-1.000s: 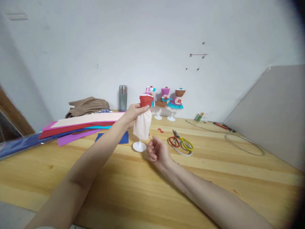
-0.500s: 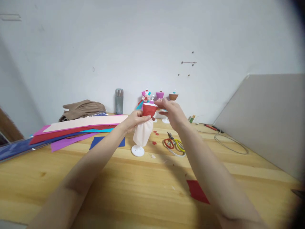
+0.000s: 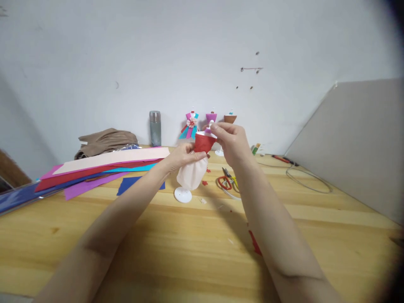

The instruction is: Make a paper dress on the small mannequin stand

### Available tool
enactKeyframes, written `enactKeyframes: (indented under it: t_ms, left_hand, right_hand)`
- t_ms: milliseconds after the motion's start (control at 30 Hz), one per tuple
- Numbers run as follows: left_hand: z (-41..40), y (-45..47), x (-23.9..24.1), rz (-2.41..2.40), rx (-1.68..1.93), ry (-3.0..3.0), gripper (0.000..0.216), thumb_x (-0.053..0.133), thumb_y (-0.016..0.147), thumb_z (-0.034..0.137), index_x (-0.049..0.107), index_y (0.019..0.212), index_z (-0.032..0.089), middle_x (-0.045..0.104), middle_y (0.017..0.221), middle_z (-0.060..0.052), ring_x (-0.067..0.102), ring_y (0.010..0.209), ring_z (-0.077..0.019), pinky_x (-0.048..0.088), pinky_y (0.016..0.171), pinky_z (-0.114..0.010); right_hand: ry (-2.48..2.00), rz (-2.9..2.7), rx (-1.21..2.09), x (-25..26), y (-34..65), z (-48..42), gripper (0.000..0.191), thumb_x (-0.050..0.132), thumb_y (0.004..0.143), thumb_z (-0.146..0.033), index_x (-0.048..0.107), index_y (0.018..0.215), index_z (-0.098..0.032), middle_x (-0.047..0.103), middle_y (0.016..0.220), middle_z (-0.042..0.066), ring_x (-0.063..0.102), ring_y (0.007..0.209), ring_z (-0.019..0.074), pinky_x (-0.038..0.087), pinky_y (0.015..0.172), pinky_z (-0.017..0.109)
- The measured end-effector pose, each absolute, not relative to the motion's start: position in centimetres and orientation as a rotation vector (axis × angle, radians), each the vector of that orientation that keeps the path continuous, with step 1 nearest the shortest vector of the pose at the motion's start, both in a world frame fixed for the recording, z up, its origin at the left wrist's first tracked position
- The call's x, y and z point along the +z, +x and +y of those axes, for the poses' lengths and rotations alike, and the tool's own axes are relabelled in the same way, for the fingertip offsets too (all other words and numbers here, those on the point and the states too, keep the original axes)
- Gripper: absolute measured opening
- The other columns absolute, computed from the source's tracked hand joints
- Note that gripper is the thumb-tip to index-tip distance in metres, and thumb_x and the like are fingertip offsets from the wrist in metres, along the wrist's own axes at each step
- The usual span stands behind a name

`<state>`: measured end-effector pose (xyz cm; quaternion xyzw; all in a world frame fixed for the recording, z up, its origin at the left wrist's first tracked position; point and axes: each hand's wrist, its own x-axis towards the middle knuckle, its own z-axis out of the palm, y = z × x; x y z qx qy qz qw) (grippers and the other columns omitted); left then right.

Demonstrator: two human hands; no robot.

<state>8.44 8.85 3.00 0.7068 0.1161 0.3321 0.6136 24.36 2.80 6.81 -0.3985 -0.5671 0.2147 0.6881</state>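
A small white mannequin stand (image 3: 183, 195) wears a red top (image 3: 203, 143) and a pale pink skirt (image 3: 191, 176), tilted to the right. My left hand (image 3: 181, 156) is closed round its waist, where top and skirt meet. My right hand (image 3: 230, 141) pinches the upper rim of the red top at the mannequin's neck. A red scrap (image 3: 254, 243) lies on the wooden table (image 3: 158, 240) beside my right forearm.
Scissors with red and yellow handles (image 3: 227, 184) lie right of the stand. Coloured foam sheets (image 3: 101, 167) fan out at the left, with a blue piece (image 3: 132, 184). Three dressed mannequins (image 3: 191, 125), a steel flask (image 3: 155, 128), brown cloth (image 3: 105, 140), a cable (image 3: 307, 182) and a grey board (image 3: 362, 139) stand behind.
My right hand rose from the table to the red top's rim and now pinches it. The mannequin has tilted to the right in my left hand. The camera has shifted slightly.
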Motion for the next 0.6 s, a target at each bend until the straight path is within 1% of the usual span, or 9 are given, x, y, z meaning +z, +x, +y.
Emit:
enactKeyframes:
  t_ms: [67, 133, 267, 333, 400, 433, 500, 567, 600]
  left_hand:
    - [8.5, 8.6, 3.3, 0.271, 0.790, 1.712, 0.047, 0.087, 0.064, 0.046, 0.073, 0.091, 0.010, 0.074, 0.094, -0.012, 0.066, 0.088, -0.0229, 0.047, 0.081, -0.032]
    - [8.3, 8.7, 3.5, 0.254, 0.814, 1.781, 0.048, 0.088, 0.064, 0.042, 0.072, 0.098, 0.011, 0.073, 0.103, -0.013, 0.066, 0.099, -0.0263, 0.046, 0.088, -0.033]
    - [8.4, 8.9, 3.5, 0.170, 0.856, 1.806, 0.064, 0.092, 0.058, 0.033, 0.068, 0.116, 0.017, 0.067, 0.127, -0.012, 0.059, 0.122, -0.0308, 0.044, 0.097, -0.032]
    - [8.8, 8.8, 3.3, 0.139, 0.829, 1.757, 0.072, 0.092, 0.058, 0.034, 0.065, 0.123, 0.019, 0.064, 0.134, -0.012, 0.055, 0.128, -0.0309, 0.044, 0.098, -0.032]
    - [9.5, 8.6, 3.0, 0.215, 0.815, 1.693, 0.069, 0.089, 0.064, 0.041, 0.064, 0.125, 0.021, 0.063, 0.135, -0.012, 0.055, 0.129, -0.0297, 0.046, 0.095, -0.031]
    - [9.8, 8.5, 2.9, 0.309, 0.821, 1.658, 0.062, 0.085, 0.069, 0.045, 0.066, 0.123, 0.021, 0.065, 0.132, -0.013, 0.057, 0.126, -0.0289, 0.047, 0.091, -0.031]
    - [10.6, 8.4, 2.5, 0.580, 0.817, 1.576, 0.046, 0.076, 0.077, 0.054, 0.071, 0.106, 0.018, 0.072, 0.116, -0.014, 0.065, 0.109, -0.0270, 0.049, 0.082, -0.031]
    - [11.1, 8.5, 2.0, 0.823, 0.743, 1.489, 0.043, 0.068, 0.082, 0.058, 0.070, 0.087, 0.015, 0.075, 0.094, -0.015, 0.069, 0.085, -0.0254, 0.050, 0.072, -0.032]
    - [11.2, 8.6, 1.7, 0.898, 0.692, 1.462, 0.044, 0.066, 0.083, 0.059, 0.068, 0.080, 0.015, 0.074, 0.085, -0.016, 0.068, 0.075, -0.0250, 0.049, 0.067, -0.033]
  right_hand:
    - [-0.883, -1.247, 0.444, 6.9, 24.1, 2.6, 0.020, 0.077, 0.076, -0.037, 0.070, 0.070, -0.019, 0.068, 0.070, 0.000, 0.064, 0.069, 0.0139, 0.053, 0.069, 0.029]
    - [-0.883, -1.234, 0.401, 6.8, 24.0, 2.5, 0.019, 0.077, 0.077, -0.033, 0.069, 0.066, -0.019, 0.066, 0.066, -0.001, 0.061, 0.065, 0.0124, 0.051, 0.066, 0.028]
    - [-0.894, -1.213, 0.329, 6.7, 24.1, 2.7, 0.019, 0.075, 0.077, -0.030, 0.067, 0.063, -0.019, 0.063, 0.062, -0.002, 0.057, 0.059, 0.0111, 0.049, 0.060, 0.026]
    - [-0.877, -1.192, 0.312, 6.8, 24.4, 2.8, 0.016, 0.074, 0.076, -0.028, 0.068, 0.064, -0.019, 0.066, 0.064, -0.001, 0.058, 0.060, 0.0116, 0.049, 0.060, 0.027]
    - [-0.844, -1.166, 0.283, 6.9, 24.9, 2.9, 0.014, 0.073, 0.075, -0.026, 0.069, 0.064, -0.019, 0.069, 0.068, 0.001, 0.061, 0.064, 0.0130, 0.050, 0.062, 0.028]
    - [-0.829, -1.149, 0.253, 7.0, 25.1, 2.8, 0.013, 0.072, 0.075, -0.025, 0.068, 0.064, -0.019, 0.070, 0.070, 0.002, 0.062, 0.066, 0.0138, 0.050, 0.063, 0.028]
    - [-0.815, -1.111, 0.173, 7.4, 25.8, 2.5, 0.013, 0.071, 0.075, -0.023, 0.068, 0.063, -0.019, 0.072, 0.071, 0.002, 0.063, 0.068, 0.0147, 0.051, 0.064, 0.029]
    - [-0.822, -1.071, 0.106, 7.7, 26.5, 2.1, 0.014, 0.070, 0.076, -0.024, 0.068, 0.062, -0.020, 0.071, 0.069, 0.002, 0.063, 0.066, 0.0149, 0.050, 0.065, 0.031]
    - [-0.829, -1.057, 0.086, 7.8, 26.9, 1.9, 0.016, 0.070, 0.076, -0.024, 0.068, 0.061, -0.020, 0.071, 0.069, 0.002, 0.062, 0.064, 0.0149, 0.051, 0.065, 0.032]
